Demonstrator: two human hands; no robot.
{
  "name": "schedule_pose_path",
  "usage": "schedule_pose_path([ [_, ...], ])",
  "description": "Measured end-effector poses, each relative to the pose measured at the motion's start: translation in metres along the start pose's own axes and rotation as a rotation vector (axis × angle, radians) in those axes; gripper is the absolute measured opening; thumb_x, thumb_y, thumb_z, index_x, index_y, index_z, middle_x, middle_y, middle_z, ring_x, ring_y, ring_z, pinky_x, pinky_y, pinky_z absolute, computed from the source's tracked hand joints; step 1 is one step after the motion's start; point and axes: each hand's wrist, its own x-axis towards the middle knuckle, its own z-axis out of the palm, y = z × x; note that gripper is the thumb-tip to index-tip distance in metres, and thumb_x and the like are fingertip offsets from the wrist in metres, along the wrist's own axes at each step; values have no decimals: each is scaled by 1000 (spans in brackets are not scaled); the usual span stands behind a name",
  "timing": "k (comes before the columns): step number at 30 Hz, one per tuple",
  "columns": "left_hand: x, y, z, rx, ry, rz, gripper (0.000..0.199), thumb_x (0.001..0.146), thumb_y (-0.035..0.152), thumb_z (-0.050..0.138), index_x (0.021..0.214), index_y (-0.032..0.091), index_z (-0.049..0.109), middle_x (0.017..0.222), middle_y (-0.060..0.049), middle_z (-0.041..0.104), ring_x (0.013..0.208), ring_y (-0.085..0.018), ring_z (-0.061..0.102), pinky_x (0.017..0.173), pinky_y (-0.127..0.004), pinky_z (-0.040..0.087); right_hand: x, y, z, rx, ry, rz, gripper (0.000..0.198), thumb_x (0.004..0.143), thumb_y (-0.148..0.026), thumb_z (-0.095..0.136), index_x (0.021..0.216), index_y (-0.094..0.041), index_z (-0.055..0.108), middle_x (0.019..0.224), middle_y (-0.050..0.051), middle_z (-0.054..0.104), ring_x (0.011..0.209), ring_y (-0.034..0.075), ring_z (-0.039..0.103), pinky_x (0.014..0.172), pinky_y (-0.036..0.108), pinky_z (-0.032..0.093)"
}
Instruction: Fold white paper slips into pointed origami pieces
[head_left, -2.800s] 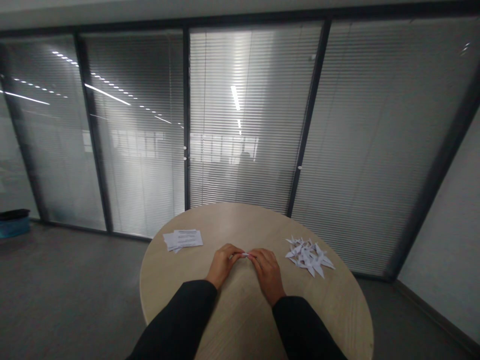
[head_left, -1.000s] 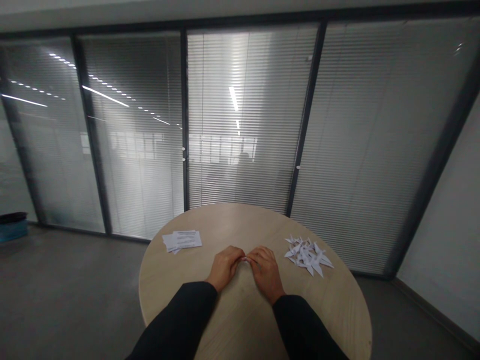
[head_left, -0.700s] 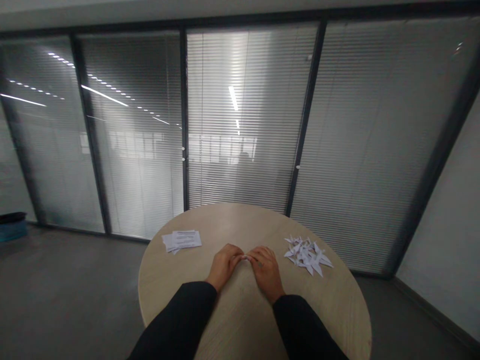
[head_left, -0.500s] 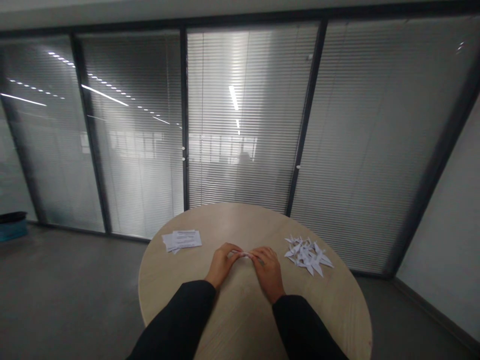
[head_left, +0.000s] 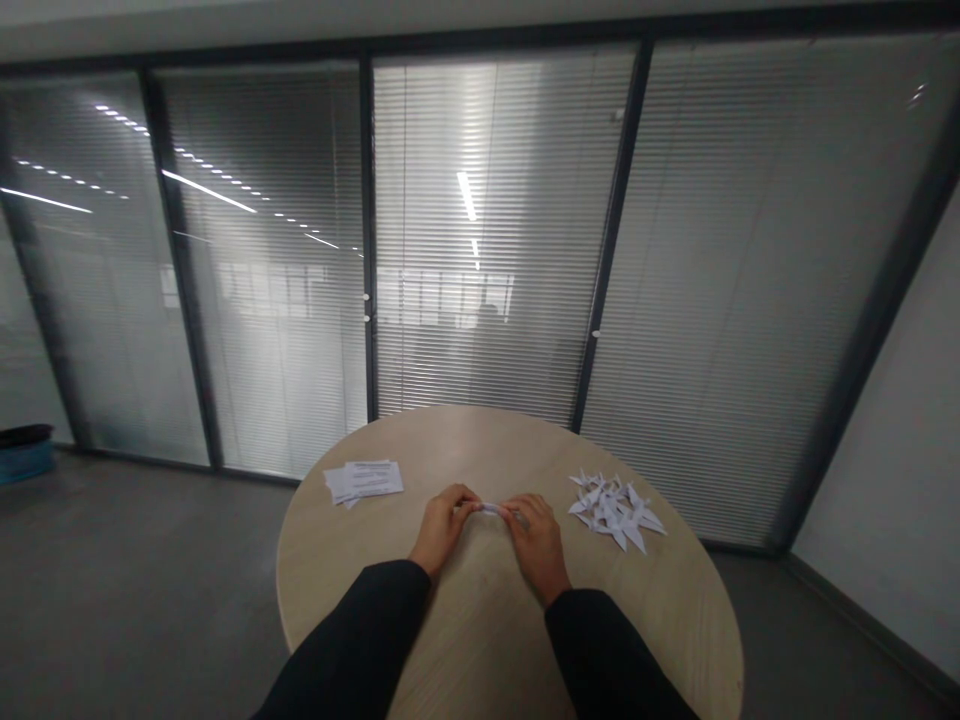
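Head view: two hands, left hand and right hand, pinch one paper strip.

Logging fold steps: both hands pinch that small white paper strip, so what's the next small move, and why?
Probably press the crease flat: the left hand and right hand pinch the paper piece at opposite ends, low over the table. Its shape is too small to read, unlike the folded pile.

I see one small white folded paper strip, thin and lying almost horizontal just above the round wooden table. Its two ends are pinched at 9 and 3 o'clock; the fold details are too small to tell.
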Motion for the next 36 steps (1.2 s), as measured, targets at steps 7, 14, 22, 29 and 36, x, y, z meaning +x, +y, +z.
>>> schedule_pose_path([
  [7, -1, -2, 1, 6, 4, -14, 19, 81, 30, 54, 74, 17, 65, 74, -4, 66, 74, -18, 60, 70, -28, 43, 1, -1, 0, 61, -32, 92, 26, 87, -35, 51, 70, -20, 62, 73, 4, 62, 77, 21, 55, 73, 34, 40],
  [14, 6, -19, 7, -412, -28, -222, 39, 65, 29, 71, 100, 16, 61, 85, -4, 67, 75, -17, 62, 71, -30, 48, 1, 1, 1, 430, -122, 442, 33, 76, -48, 59, 73, -16, 66, 70, 5, 66, 70, 22, 61, 67, 31, 45],
  [22, 3, -21, 17, -660, -72, -359, 55, 53, 30, 81, 98, 14, 56, 68, -1, 66, 65, -15, 63, 66, -29, 49, 3, -10, -1, 639, -141, 634, 32, 67, -48, 67, 70, -16, 70, 67, 5, 68, 70, 22, 61, 67, 30, 45],
  [29, 5, -20, 18, -607, -16, -403, 39, 51, 37, 82, 74, 13, 60, 61, 0, 64, 57, -13, 60, 60, -26, 46, 0, -7, 4, 584, -213, 594, 31, 67, -47, 66, 66, -16, 68, 63, 2, 64, 63, 18, 58, 62, 28, 43],
  [36, 1, -17, 15, -615, -64, -373, 34, 56, 38, 79, 74, 12, 63, 60, 0, 62, 58, -12, 58, 64, -26, 46, 2, -10, 4, 554, -267, 592, 21, 66, -36, 64, 59, -17, 63, 55, -2, 59, 57, 15, 54, 59, 25, 41],
])
